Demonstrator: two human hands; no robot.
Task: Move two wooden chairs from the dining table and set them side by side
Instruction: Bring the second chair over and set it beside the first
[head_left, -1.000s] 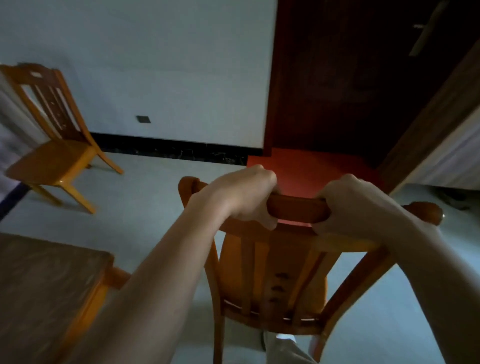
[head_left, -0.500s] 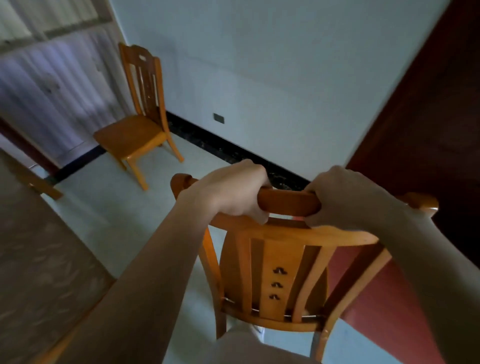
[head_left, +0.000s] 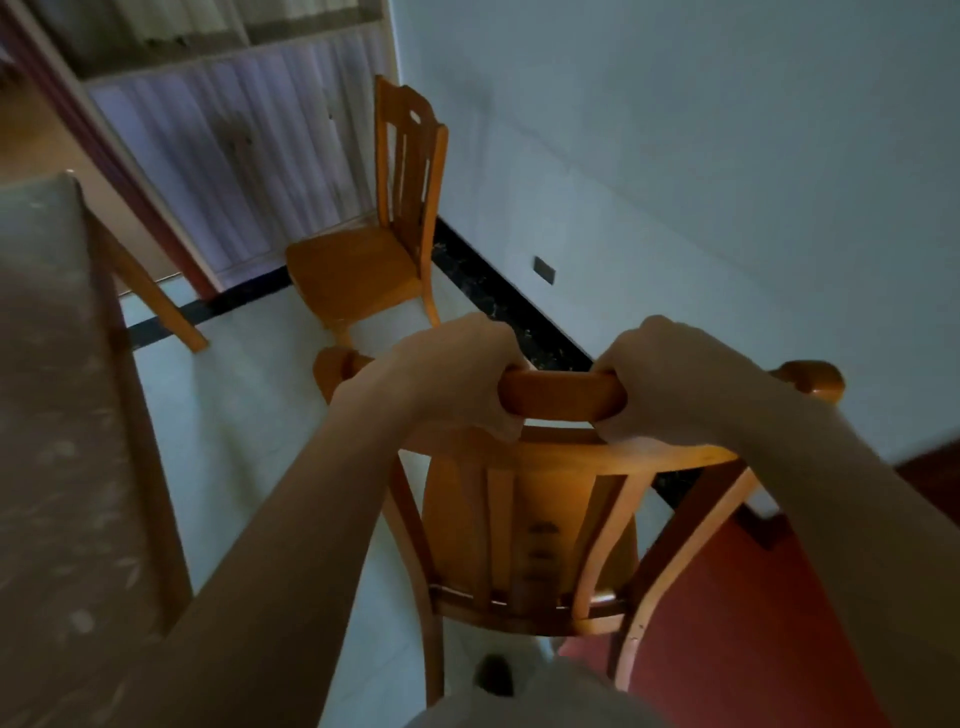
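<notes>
I hold a wooden chair (head_left: 540, 525) by the top rail of its slatted back, seen from behind and close in front of me. My left hand (head_left: 457, 376) grips the rail's left part and my right hand (head_left: 670, 384) grips its right part. A second wooden chair (head_left: 363, 260) stands on the pale floor farther ahead, its tall back against the white wall near the corner. The dining table (head_left: 57, 426) with a patterned top fills the left side. The held chair's seat and legs are mostly hidden behind its back.
A white wall (head_left: 701, 156) with a black skirting strip (head_left: 498, 301) runs along the right. Curtained glass doors (head_left: 239, 156) close off the far end. A red mat (head_left: 727, 623) lies on the floor at lower right. A table leg (head_left: 156, 296) slants down at left.
My view has swung left, with the held chair turning along. The dark door has left the frame, and the second chair now sits nearer, just ahead of the held one. Both grips are unchanged.
</notes>
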